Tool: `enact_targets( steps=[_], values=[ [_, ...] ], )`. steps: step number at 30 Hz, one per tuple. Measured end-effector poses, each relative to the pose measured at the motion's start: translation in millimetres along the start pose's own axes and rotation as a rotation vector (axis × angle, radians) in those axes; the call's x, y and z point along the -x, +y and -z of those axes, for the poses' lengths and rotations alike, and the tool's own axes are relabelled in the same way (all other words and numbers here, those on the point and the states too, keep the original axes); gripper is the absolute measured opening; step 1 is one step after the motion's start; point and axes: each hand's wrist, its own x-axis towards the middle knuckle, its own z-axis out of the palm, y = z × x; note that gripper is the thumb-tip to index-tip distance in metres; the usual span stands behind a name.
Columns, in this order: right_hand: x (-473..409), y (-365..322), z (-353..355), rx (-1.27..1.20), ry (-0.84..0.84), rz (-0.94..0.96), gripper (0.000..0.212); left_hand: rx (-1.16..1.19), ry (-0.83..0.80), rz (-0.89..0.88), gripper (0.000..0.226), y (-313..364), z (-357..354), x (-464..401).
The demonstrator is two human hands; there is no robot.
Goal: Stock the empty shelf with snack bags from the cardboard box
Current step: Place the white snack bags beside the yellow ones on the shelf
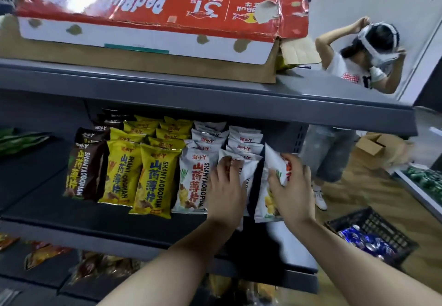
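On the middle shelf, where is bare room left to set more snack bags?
Bare shelf lies left of the brown bags, toward the green packets, and along the front edge before the yellow bags. The right end is crowded: both hands work among white bags.
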Motion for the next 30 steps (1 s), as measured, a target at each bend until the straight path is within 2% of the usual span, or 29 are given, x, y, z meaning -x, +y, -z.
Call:
enact_targets(
  steps=[5,9,16,21,27,30],
  values=[
    [-12,7,-1,-0.014,-0.016,-0.019,0.043,-0.089,0.041,0.043,0.046,11,-17,-5],
    [-19,6,-8,0.008,-0.038,0.011,0.044,-0.108,0.068,0.079,0.058,15,-31,-9],
    [-21,13,-17,0.041,-0.070,-0.013,0.044,-0.174,0.078,-0.022,0.054,11,-46,7],
    [-18,12,-20,0.002,-0.059,-0.034,0.041,-0.130,0.077,-0.012,0.057,13,-41,11],
    [-19,15,-25,-0.034,-0.024,-0.027,0.042,-0.008,0.138,0.043,0.071,13,-50,13],
    [-20,18,-25,-0.029,-0.037,-0.028,0.042,0.000,0.199,0.051,0.069,14,-57,12]
  ],
)
